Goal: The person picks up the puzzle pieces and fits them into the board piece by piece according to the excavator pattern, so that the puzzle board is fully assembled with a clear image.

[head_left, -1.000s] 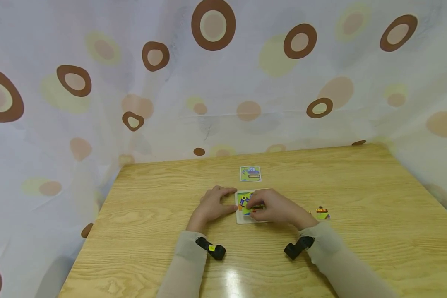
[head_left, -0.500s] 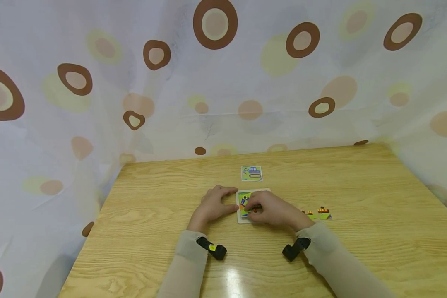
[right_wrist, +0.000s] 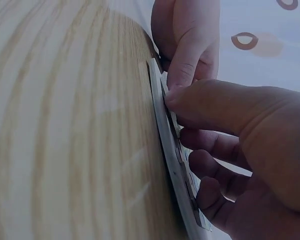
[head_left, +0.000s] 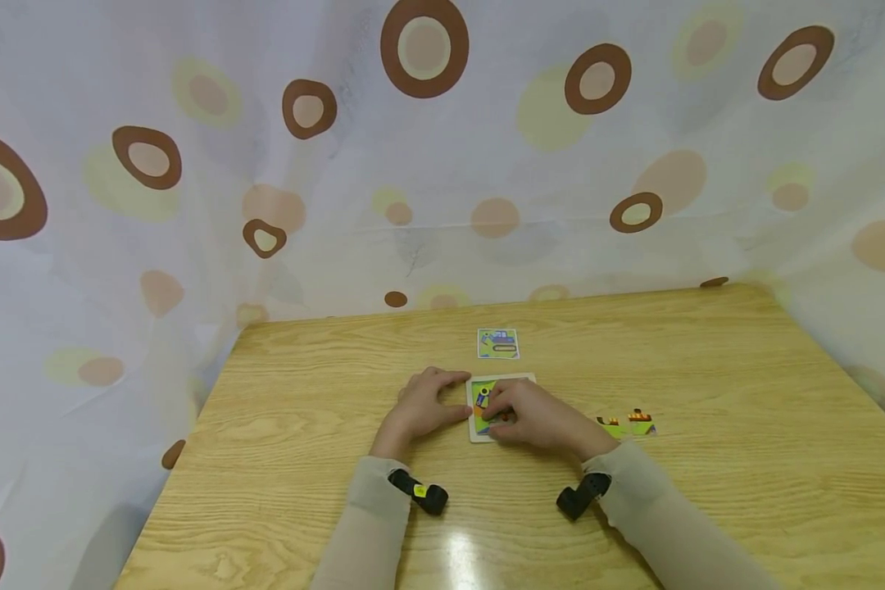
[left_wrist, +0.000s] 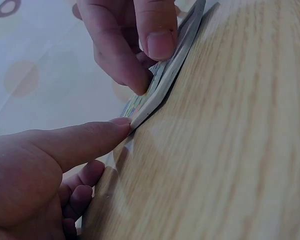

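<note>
A small jigsaw board (head_left: 478,439) with a pale rim lies on the wooden table, printed in green, blue and orange. My left hand (head_left: 417,414) rests at its left side, thumb tip against the rim and index finger near the far corner. Over the board, my right hand (head_left: 537,415) has its thumb and bent index finger on a puzzle piece at the lower left, mostly hidden by the fingers. The right wrist view shows the right thumb (right_wrist: 215,105) close to the left one, above pieces seen edge-on.
Beyond the board lies a square picture card (head_left: 497,344) of a blue excavator. Two loose puzzle pieces, one outer (head_left: 641,422) and one nearer (head_left: 609,424) my right wrist, lie to the right. A patterned cloth (head_left: 442,164) hangs behind the table.
My right hand has shifted slightly left and down over the board, and the piece under its fingers now lies flatter. More of the nearer loose piece shows. My left hand stays put.
</note>
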Motion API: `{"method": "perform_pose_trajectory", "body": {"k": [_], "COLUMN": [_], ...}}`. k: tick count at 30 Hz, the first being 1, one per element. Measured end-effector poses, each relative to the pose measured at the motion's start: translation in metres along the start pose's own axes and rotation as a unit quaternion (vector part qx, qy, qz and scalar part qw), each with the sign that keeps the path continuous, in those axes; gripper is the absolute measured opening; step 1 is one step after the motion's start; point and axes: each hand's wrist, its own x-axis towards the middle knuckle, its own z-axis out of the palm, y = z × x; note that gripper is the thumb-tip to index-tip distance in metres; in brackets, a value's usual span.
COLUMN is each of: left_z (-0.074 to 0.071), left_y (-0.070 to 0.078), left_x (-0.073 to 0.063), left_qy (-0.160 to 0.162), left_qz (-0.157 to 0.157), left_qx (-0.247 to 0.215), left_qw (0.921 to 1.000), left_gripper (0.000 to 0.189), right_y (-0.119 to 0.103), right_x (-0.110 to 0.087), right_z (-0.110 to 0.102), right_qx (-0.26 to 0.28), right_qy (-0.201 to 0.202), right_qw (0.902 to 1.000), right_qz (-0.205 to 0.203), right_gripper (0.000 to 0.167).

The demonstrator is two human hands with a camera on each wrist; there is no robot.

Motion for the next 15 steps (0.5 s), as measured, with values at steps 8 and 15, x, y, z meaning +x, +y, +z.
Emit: {"method": "perform_pose_trajectory", "body": {"k": [8,15], "left_z": [-0.0001,-0.0005], "left_y": [-0.0004,0.0003], "left_x": [0.0,-0.0002], "left_qy": [-0.001,0.001], "left_qz": [0.003,0.007], "left_qx": [0.001,-0.001], "left_qw": [1.0,1.0], "left_gripper": [0.055,0.054], "right_y": [-0.0021,-0.0032], "right_x": [0.0008,0.0016], "right_z": [0.0022,0.0019], "right_qx": [-0.011,0.001], "right_qy": [0.003,-0.001], "right_qw": [0.9999,0.9998], "right_qz": [0.011,0.019], "right_gripper": [0.012,0.004]}}
